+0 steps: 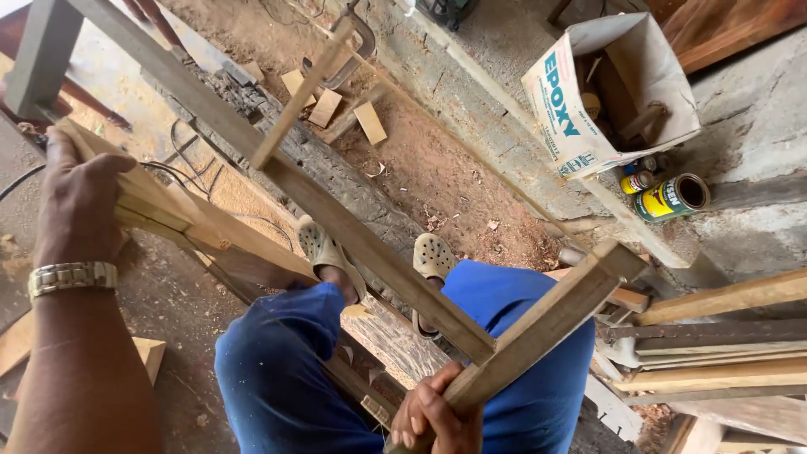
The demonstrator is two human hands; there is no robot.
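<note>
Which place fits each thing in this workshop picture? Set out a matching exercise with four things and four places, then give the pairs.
Things:
1. left hand
2. right hand
3. cardboard box
4. open tin

Places:
A. lying on its side below the box
B. gripping the lower end of a wooden bar
C. top right, on the concrete ledge
D. holding wooden slats at the left

Pairs: 1-D, 2-B, 3-C, 4-A

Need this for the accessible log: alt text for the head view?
Seen from above, a seated person in blue trousers holds a wooden frame: left hand grips one end, right hand grips a rail near the knees. An open cardboard box and tins sit beyond.
</note>
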